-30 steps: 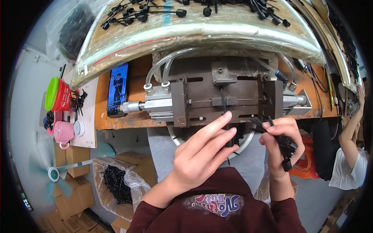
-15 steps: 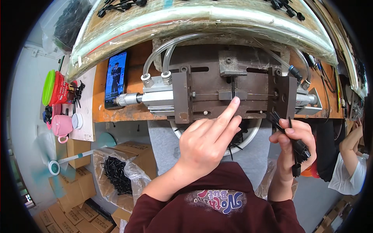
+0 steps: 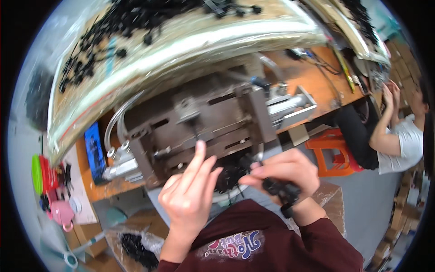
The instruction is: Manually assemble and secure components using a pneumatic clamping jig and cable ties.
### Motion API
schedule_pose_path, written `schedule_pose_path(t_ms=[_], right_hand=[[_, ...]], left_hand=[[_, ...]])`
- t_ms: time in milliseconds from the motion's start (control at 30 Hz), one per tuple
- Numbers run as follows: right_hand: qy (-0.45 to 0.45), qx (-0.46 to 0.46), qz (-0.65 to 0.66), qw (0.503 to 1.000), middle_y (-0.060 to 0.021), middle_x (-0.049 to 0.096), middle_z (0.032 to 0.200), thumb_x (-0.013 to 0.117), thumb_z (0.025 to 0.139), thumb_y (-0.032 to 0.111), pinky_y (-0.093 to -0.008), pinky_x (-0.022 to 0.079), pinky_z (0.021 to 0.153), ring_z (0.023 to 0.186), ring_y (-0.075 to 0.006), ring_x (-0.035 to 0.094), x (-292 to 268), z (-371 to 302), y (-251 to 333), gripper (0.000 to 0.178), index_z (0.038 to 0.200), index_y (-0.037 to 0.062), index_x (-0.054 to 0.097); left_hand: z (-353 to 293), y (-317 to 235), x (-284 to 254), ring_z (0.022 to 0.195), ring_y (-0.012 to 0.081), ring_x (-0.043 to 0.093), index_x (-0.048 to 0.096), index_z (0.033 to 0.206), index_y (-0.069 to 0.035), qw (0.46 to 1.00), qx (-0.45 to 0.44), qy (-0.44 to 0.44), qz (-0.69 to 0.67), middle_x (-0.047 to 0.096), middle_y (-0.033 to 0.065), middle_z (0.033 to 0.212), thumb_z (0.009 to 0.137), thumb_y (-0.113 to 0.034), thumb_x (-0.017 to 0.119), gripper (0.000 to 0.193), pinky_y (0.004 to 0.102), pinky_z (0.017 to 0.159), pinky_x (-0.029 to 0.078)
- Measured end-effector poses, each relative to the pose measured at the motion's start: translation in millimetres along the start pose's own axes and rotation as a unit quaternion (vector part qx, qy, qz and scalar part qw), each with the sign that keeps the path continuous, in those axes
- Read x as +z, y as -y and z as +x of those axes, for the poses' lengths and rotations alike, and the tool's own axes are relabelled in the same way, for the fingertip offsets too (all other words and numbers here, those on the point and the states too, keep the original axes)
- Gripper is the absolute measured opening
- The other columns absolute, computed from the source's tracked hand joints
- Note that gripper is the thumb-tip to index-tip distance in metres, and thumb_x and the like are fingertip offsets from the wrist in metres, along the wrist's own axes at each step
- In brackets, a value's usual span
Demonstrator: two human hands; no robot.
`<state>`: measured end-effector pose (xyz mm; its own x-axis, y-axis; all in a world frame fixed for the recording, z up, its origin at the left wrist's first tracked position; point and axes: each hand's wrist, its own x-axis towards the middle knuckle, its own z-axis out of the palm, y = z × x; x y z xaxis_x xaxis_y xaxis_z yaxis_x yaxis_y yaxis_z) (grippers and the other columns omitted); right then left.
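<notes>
Right hand [image 3: 294, 174], right of centre in frame: curled around a bundle of black plastic parts [image 3: 287, 192]. Left hand [image 3: 185, 197], lower centre: fingers extended, nothing visibly gripped; index tip at brown metal fixture [image 3: 213, 115], contact unclear. Parts probably light, stiff, smooth; slender stems could bend. Suggested hold: thicker heads.

The fixture [image 3: 219, 108] is matt metal, the cylinder [image 3: 287, 106] smooth, silvery metal. The bench [image 3: 301, 72] is smooth-looking wood; glossy, wrinkled clear film [image 3: 113, 87] wraps the tray [image 3: 199, 28]. The black parts [image 3: 285, 190] look plastic (blur hides their finer texture); the sweatshirt [image 3: 285, 242] is matt cloth.
</notes>
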<state>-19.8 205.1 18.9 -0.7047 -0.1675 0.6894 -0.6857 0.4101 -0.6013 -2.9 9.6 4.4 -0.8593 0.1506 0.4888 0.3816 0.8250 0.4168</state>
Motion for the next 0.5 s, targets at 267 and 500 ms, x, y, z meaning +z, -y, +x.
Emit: schedule_pose_path(t_ms=[267, 500], right_hand=[[0.021, -0.146, -0.056, 0.987, -0.0136, 0.069, 0.099, 0.072, 0.075, 0.014, -0.029, 0.056, 0.058, 0.07, -0.0221, 0.07, -2, -9, -13, 0.034, 0.107, 0.002, 0.073], [-0.025, -0.231, -0.025, 0.972, -0.0191, 0.068, 0.091, 0.066, 0.083, 0.011, -0.0316, 0.061, 0.069, 0.073, -0.0225, 0.07, 28, -10, -2, 0.023, 0.095, -0.0076, 0.07]], left_hand=[[-7, -18, -27, 0.074, 0.0198, 0.07, 0.069, 0.1, 0.003, 0.928, -0.077, 0.033, -0.363, 0.071, 0.0186, 0.104, 0.061, -0.006, 0.09, 0.046, 0.0276, 0.066, 0.057], [-33, -14, -25, 0.088, 0.0127, 0.059, 0.056, 0.101, 0.002, 0.895, -0.192, -0.004, -0.402, 0.06, 0.0093, 0.098, 0.064, 0.007, 0.08, 0.045, 0.0217, 0.08, 0.047]])
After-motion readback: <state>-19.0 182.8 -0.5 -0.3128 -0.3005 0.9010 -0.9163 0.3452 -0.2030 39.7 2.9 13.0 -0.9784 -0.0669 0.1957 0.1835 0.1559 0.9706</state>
